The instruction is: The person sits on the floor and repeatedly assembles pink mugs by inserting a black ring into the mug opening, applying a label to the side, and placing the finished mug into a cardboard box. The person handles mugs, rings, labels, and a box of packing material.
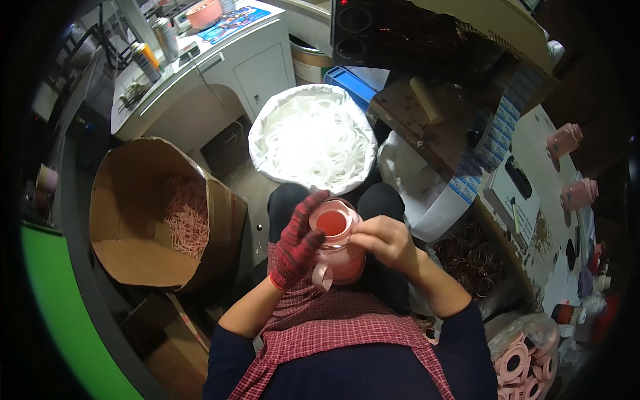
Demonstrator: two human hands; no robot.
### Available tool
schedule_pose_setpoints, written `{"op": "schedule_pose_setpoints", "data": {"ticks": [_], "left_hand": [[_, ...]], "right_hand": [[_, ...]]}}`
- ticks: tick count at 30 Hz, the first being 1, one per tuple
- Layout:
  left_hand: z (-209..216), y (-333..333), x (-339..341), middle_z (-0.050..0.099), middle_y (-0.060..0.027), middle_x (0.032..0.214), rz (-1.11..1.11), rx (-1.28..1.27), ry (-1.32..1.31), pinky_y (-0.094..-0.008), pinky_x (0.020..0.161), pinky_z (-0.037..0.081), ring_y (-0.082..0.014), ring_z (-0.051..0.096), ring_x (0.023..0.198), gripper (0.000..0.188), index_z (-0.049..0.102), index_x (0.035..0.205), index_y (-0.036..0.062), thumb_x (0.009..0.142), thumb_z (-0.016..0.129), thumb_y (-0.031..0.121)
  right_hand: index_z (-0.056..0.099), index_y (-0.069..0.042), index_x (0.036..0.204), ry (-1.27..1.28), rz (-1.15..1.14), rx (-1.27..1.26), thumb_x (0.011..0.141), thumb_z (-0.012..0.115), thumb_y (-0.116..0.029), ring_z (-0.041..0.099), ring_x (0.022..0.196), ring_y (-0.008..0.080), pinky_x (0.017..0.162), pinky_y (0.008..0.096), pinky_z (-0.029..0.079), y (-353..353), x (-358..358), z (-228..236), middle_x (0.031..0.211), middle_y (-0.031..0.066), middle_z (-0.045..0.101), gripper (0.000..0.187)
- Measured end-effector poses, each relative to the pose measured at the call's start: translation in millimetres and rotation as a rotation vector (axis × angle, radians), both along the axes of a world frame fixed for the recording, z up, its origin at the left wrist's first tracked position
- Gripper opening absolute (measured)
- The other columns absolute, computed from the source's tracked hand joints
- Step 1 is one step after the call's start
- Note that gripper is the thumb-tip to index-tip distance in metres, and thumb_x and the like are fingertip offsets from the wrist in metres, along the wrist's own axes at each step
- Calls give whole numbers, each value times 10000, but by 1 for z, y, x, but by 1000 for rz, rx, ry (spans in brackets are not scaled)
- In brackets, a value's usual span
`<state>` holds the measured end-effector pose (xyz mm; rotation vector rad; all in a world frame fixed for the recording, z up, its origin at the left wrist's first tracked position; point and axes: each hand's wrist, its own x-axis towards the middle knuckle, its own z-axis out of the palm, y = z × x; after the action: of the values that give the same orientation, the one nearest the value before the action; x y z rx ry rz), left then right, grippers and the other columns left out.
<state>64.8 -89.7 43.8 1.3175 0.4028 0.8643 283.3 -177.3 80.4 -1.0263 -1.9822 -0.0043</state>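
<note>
Jar: pink jar (343, 265) at the lap, between the knees, mouth facing up; a pale loop (323, 277) sits at its near left side.
Left hand: red-and-black gloved left hand (297, 241) grasping the jar, thumb at the rim.
Right hand: bare right hand (385, 239), thumb and fingertips drawn together at the right of the rim (whether they pinch the rim or some small piece, cannot tell).
Tub: white-lined tub (261, 127) beyond the knees, heaped with white rings (343, 152).
Carton: open carton (120, 217) to the left, pink strips (188, 232) inside.
Bench: worn bench (548, 233) to the right, two pink pieces (579, 195) near its far edge.
Bag: clear bag (543, 325) at lower right, holding pink parts (512, 363).
</note>
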Motion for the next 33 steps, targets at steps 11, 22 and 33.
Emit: {"op": "schedule_pose_setpoints", "data": {"ticks": [11,22,33], "left_hand": [[7,-30,-17,476,-115,1511,32,-28,86,-397,1182,352,-242,447,1404,816,364,1541,47,879,812,207],[4,-4,-22,475,-154,1489,-143,295,295,-419,1188,344,-304,441,1412,883,416,1519,71,804,875,312],[-10,-13,-25,325,-110,1606,-323,-89,174,-410,1233,263,-250,311,1496,1009,310,1584,88,772,895,222]], "right_hand": [[410,40,1499,662,48,-517,943,660,-280,517,1371,354,1154,417,391,-7,-35,-8,1493,236,498,688],[465,28,1486,589,81,-662,701,943,-227,512,1380,255,1174,373,386,-13,-20,-11,1482,167,546,953],[405,20,1527,670,175,-890,721,899,-211,389,1475,255,1227,360,293,-24,-8,-22,1592,156,402,973]]}}
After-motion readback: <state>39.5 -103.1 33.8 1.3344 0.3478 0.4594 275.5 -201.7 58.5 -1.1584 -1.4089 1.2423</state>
